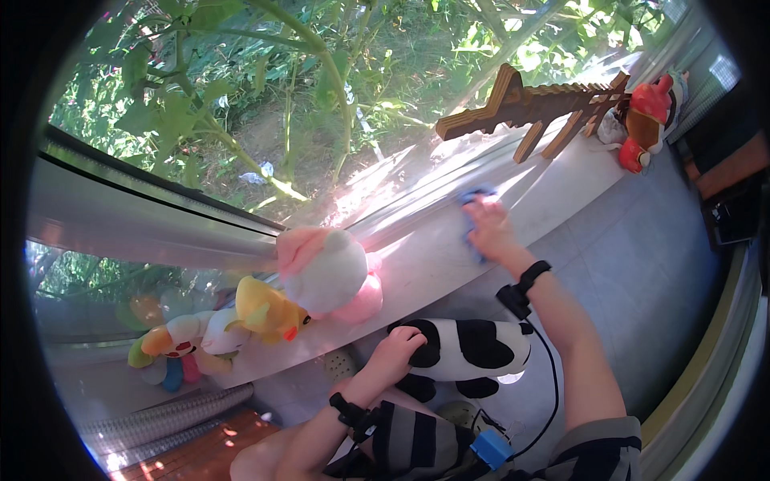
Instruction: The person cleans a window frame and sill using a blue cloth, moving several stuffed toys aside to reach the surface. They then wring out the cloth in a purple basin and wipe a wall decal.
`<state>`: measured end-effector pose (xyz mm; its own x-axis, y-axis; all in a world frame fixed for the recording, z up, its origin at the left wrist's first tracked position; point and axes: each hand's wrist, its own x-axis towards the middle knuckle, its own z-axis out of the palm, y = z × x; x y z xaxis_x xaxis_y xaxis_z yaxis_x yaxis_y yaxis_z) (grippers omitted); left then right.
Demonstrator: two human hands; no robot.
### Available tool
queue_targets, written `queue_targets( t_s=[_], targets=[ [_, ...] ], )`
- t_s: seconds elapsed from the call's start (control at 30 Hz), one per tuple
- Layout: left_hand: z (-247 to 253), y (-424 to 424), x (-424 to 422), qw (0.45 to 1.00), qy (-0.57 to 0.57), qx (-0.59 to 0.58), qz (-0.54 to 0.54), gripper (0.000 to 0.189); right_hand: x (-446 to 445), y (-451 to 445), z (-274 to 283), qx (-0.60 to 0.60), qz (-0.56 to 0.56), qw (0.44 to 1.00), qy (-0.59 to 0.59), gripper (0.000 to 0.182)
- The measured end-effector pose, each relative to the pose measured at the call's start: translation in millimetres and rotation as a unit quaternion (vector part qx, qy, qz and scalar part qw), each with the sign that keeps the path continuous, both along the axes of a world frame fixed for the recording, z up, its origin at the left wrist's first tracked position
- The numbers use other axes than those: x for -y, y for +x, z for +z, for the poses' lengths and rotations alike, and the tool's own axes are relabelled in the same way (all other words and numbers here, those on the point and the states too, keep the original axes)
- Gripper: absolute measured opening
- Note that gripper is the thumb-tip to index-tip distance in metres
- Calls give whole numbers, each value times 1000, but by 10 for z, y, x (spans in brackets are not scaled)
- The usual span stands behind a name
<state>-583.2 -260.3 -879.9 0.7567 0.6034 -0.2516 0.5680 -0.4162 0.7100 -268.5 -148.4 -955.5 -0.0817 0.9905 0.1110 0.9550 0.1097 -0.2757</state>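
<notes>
My right hand (490, 227) presses a blue cloth (479, 193) onto the white window sill (421, 264), in the middle of its length. A black-and-white panda plush (490, 349) is held by one end in my left hand (400, 352), below the sill and above the floor. To the left of my right hand, a pink-and-white plush toy (325, 273) sits on the sill. Beside it stand a yellow duck plush (271, 309) and a multicoloured flower-like plush (174, 343).
A brown toy rifle of layered material (535, 105) stands on the sill at the upper right, with red plush toys (649, 114) at its end. The window glass rises behind the sill. A black cable (556, 385) hangs from my right wrist.
</notes>
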Motion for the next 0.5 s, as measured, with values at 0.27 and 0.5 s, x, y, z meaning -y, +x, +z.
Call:
queue_targets(
  t_s=[0.27, 0.5],
  targets=[
    [-5, 195, -5, 998, 44, 26, -32, 51, -140, -79, 108, -48, 29, 996, 73, 39],
    [54, 297, -30, 998, 43, -4, -47, 51, -314, -1099, 104, 5, 218, 965, 147, 26]
  ],
)
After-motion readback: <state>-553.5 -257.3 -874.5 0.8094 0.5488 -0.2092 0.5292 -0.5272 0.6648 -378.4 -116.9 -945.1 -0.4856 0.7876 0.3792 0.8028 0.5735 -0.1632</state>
